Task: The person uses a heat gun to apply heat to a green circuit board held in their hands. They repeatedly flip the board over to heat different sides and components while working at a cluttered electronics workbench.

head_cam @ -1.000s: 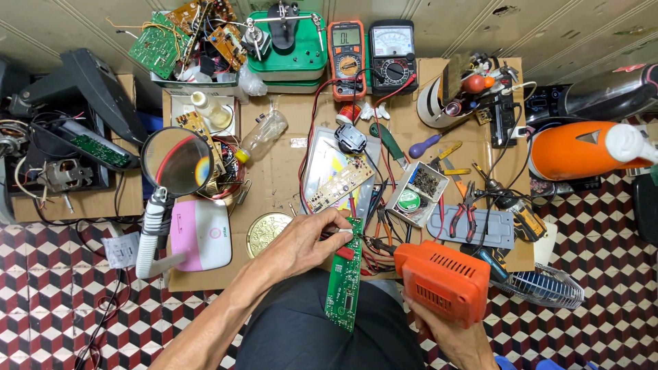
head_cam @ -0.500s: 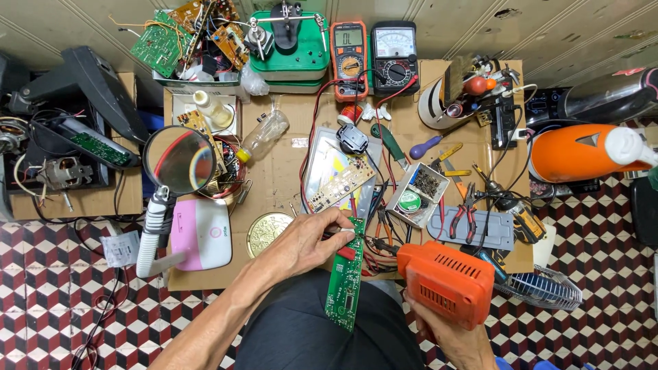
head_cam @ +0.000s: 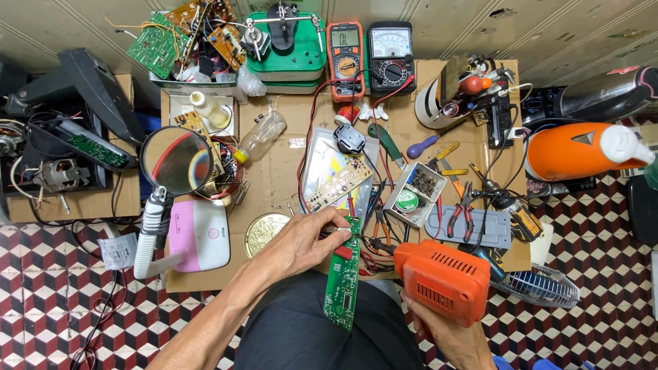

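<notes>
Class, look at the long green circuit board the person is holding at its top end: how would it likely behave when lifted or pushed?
The green circuit board probably stays stiff: held by the left hand at one end only, it juts out straight without sagging. Thin and narrow, it is likely light for its length. Its small mounted parts look fragile, so pushing it across the cluttered cardboard tabletop could snag them.

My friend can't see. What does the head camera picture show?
A person's left hand holds a long green circuit board while the right hand grips an orange power tool, over a cardboard-topped workbench crowded with tools and two multimeters.
</notes>
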